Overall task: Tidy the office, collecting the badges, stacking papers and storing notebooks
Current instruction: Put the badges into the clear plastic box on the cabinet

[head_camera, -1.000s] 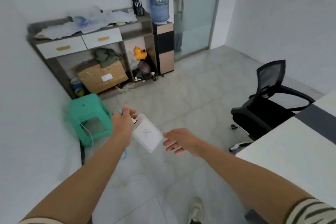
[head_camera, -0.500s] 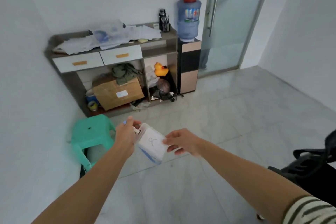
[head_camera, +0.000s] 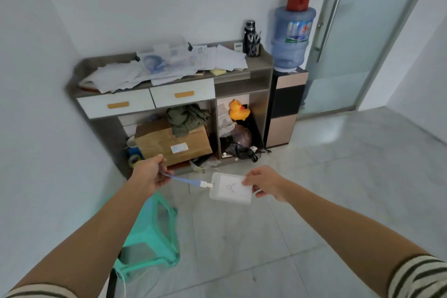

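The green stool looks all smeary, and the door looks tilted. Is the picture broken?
Not broken. Head view: the green stool is smeared, likely motion blur from the head-worn camera; head view: the wide-angle lens makes the glass door and the wall edges lean and curve; head view: the badge is fairly sharp, and the floor by the door shows pale glare.

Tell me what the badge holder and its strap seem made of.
The frosted rectangular badge holder looks like soft translucent plastic: a white card shows through. Its pale blue strap looks like flat matte woven fabric, though blur leaves that open.
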